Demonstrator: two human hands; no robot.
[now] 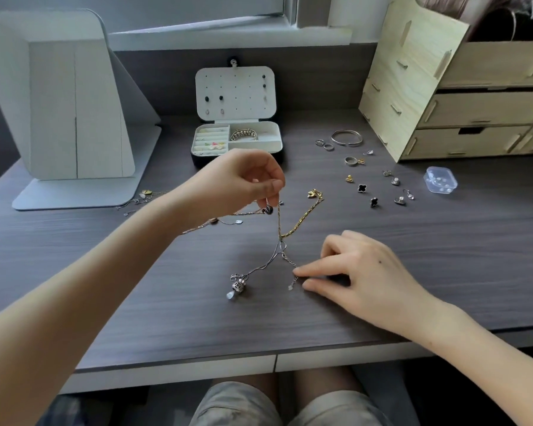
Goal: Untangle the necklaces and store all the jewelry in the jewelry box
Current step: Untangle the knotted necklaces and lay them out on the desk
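We are early on. The jewelry box, open beyond our left hand, holds a bracelet and a few earrings. A bangle, rings and earrings lie loose on the tabletop beyond our right hand. Our left hand pinches the gold chain, raised, and our right hand pinches the silver chain by its tail at the tabletop. The two thin chains are snarled together between the hands, not yet freed.
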